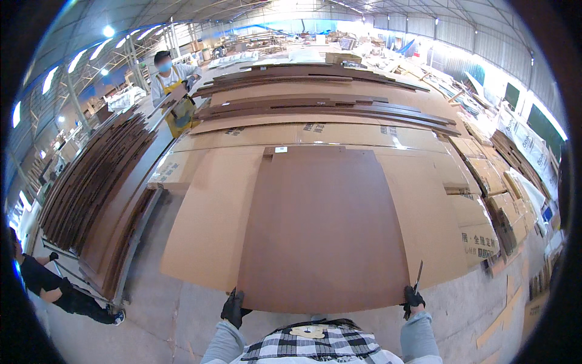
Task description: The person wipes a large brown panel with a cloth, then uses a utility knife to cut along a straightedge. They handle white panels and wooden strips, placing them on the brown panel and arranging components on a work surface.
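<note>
A wide brown board (321, 230) lies flat before me on a large cardboard sheet (203, 230), its near edge toward my body. My left hand (233, 308), in a black glove, closes round the board's near left corner. At the near right corner my right hand (413, 301), also gloved in black, is closed at the edge. A thin dark tool (419, 276) sticks up from that hand; its kind is too small to make out. At the board's far edge lies a narrow brown strip (306, 150) with a white label (281, 149).
Long brown strips (327, 108) lie stacked across the cardboard beyond the board. Many brown panels (100, 182) stand in a rack at left. One person (173, 85) in a yellow apron stands far left, another (57, 282) near left. Cardboard boxes (479, 164) lie at right.
</note>
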Available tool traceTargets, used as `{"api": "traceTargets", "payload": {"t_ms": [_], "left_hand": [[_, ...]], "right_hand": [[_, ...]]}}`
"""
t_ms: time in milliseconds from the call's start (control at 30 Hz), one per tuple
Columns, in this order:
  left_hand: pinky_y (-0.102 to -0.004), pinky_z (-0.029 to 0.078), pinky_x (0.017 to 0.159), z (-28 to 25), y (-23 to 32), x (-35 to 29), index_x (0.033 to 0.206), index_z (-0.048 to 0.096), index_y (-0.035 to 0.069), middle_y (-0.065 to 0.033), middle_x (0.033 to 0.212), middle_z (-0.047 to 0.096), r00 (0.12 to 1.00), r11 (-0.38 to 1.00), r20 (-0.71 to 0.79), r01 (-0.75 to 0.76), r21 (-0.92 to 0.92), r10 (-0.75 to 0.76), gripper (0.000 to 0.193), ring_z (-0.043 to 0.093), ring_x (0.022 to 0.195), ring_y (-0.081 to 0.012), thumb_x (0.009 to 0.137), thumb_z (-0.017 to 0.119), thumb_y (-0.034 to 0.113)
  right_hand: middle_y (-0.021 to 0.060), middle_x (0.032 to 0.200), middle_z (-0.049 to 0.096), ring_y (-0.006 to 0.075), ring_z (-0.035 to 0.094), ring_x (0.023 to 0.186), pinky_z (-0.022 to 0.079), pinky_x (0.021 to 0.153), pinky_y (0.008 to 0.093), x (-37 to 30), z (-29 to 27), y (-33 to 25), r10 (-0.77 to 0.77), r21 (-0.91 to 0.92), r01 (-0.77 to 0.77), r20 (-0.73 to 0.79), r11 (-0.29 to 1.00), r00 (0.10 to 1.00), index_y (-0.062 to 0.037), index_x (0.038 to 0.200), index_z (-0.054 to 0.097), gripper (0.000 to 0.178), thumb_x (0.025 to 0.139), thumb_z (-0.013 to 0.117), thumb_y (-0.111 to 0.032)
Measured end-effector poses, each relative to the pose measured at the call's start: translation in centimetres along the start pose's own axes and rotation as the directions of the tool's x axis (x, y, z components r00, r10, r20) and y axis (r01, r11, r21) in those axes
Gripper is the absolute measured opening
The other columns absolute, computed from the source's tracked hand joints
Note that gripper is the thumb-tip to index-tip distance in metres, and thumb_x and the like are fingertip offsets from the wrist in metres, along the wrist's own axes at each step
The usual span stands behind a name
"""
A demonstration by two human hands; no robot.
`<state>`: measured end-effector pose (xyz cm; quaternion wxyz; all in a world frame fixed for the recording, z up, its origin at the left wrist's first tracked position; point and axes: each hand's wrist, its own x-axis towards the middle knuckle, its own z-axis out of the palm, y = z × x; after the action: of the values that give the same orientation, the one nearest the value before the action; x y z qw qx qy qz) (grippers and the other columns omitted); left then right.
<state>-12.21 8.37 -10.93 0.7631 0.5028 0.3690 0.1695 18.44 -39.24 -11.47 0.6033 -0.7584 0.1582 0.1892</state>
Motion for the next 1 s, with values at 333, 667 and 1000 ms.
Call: {"api": "traceTargets", "payload": {"t_ms": [333, 667, 1000], "left_hand": [[-0.0365, 0.053, 0.079, 0.8, 1.0, -0.6, 0.134, 0.033, 0.007, -0.0131, 0.12, 0.049, 0.998, 0.999, -0.055, -0.002, 0.041, 0.004, 0.059, 0.056, 0.1, -0.0256, 0.088, 0.048, 0.042], [-0.0408, 0.049, 0.082, 0.1, 0.0, 0.1, 0.133, 0.035, 0.014, -0.0085, 0.122, 0.05, 0.998, 0.998, -0.056, 0.009, 0.055, -0.006, 0.06, 0.054, 0.104, -0.0262, 0.086, 0.049, 0.048], [-0.0352, 0.051, 0.082, 0.7, 1.2, -0.9, 0.134, 0.034, 0.009, -0.0116, 0.119, 0.05, 0.998, 0.995, -0.065, 0.032, 0.097, -0.026, 0.055, 0.056, 0.101, -0.0235, 0.09, 0.045, 0.04]], "right_hand": [[0.0032, 0.062, 0.055, 0.0157, 0.049, 0.048, 0.038, 0.041, 0.0287, 0.3, 0.2, 1.7, -0.009, 0.047, 0.011, -0.052, 0.999, 0.999, -0.0093, 0.095, 0.062, 0.046, 0.074, 0.065, -0.05], [0.001, 0.058, 0.051, 0.0123, 0.046, 0.044, 0.036, 0.04, 0.0256, 1.8, -0.8, 3.4, -0.02, 0.111, 0.017, 0.026, 0.994, 0.999, -0.0118, 0.087, 0.06, 0.039, 0.073, 0.068, -0.047], [0.0068, 0.06, 0.055, 0.0169, 0.048, 0.044, 0.038, 0.04, 0.0307, 0.0, -0.9, 1.9, -0.017, -0.007, 0.017, 0.002, 1.0, 1.0, -0.0072, 0.087, 0.059, 0.045, 0.076, 0.063, -0.051]]}}
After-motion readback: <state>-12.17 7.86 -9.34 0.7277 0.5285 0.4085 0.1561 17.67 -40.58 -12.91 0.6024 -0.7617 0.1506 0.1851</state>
